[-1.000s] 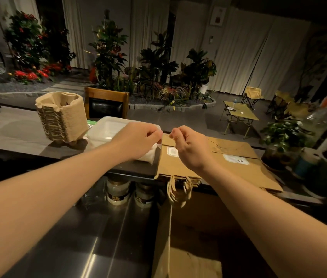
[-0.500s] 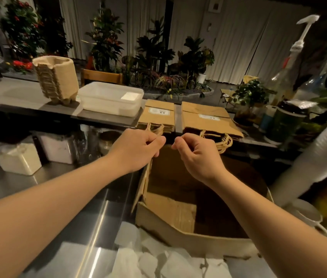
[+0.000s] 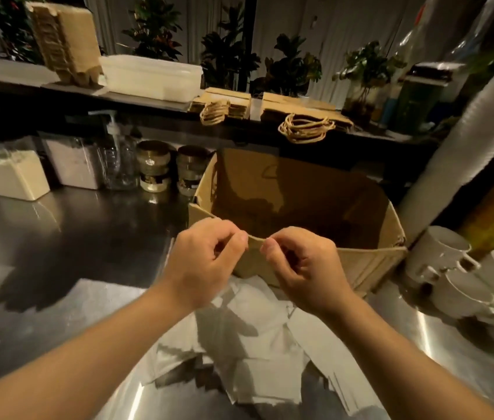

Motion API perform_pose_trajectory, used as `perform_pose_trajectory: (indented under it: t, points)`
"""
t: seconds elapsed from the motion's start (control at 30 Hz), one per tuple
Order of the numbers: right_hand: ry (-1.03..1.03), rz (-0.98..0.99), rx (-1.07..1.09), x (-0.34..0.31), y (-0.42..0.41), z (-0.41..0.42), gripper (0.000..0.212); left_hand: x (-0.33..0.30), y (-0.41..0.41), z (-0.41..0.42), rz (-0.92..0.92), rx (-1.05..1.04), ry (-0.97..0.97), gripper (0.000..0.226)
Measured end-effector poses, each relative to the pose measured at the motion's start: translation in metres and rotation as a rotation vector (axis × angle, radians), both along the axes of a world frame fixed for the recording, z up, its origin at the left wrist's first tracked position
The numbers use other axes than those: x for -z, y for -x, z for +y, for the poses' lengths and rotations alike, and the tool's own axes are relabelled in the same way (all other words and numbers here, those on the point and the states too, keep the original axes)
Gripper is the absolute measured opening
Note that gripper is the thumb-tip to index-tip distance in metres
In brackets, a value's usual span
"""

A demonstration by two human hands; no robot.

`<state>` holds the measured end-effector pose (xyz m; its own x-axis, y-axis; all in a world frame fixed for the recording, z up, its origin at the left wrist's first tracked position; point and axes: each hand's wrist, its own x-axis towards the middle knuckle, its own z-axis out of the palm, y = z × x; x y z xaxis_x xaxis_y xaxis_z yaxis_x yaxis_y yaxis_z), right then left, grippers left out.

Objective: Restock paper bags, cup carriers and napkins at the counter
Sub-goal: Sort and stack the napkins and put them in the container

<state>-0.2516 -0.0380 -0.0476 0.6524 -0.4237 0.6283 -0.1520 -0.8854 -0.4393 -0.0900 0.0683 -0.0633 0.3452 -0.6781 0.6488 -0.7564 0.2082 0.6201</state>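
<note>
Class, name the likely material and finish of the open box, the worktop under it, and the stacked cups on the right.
Open box: brown cardboard, matte, creased edges. Worktop: probably stainless steel, brushed, showing streaky reflections. Stacked cups: apparently glazed white ceramic, smooth and faintly shiny.

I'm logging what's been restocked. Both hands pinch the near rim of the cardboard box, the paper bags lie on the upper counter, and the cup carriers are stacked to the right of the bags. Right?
Not quite. In the head view the cup carriers stand to the left of the paper bags, beyond the white tub. The rest holds: left hand and right hand pinch the cardboard box rim.
</note>
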Motion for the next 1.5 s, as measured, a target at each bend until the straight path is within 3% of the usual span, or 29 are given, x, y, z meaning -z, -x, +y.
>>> perform_pose_trajectory:
  t: [0.07,0.13,0.23,0.3,0.53,0.63,0.8,0.87,1.03,1.23,1.37,1.5]
  points:
    - [0.009,-0.002,0.009,0.034,0.007,0.002,0.024,0.037,0.013,0.000,0.003,-0.018,-0.102,0.023]
    - [0.018,0.041,0.049,0.067,0.012,0.004,0.021,0.071,0.021,-0.002,-0.040,-0.056,-0.322,0.013]
    - [-0.025,0.216,0.140,0.109,0.019,0.008,0.024,0.104,0.031,-0.002,-0.108,-0.069,-0.589,0.031]
    - [-0.061,0.340,0.189,0.129,0.022,0.012,0.028,0.119,0.035,-0.001,-0.153,-0.066,-0.641,0.033]
    - [-0.081,0.464,0.233,0.143,0.021,0.028,0.023,0.149,0.039,0.001,-0.156,-0.106,-0.554,0.025]
    - [-0.184,0.551,0.277,0.132,0.017,0.030,0.024,0.149,0.043,0.002,-0.202,-0.133,-0.589,0.024]
    - [-0.214,0.121,0.277,0.134,0.020,0.037,0.015,0.144,0.041,0.004,-0.043,-0.110,-0.592,0.024]
    - [-0.206,0.060,0.227,0.143,0.027,0.038,0.007,0.147,0.042,0.010,-0.007,-0.102,-0.547,0.026]
    - [-0.170,0.262,0.075,0.143,0.042,0.030,0.005,0.150,0.039,0.011,-0.073,-0.093,-0.402,0.031]
    - [-0.168,0.421,0.074,0.134,0.047,0.033,0.022,0.148,0.024,0.012,-0.084,-0.125,-0.195,0.029]
    - [-0.115,0.440,0.061,0.137,0.047,0.032,0.029,0.145,0.027,0.016,-0.107,-0.073,-0.139,0.026]
    - [-0.150,0.371,0.042,0.140,0.048,0.027,0.021,0.144,0.027,0.019,-0.037,0.001,-0.143,0.021]
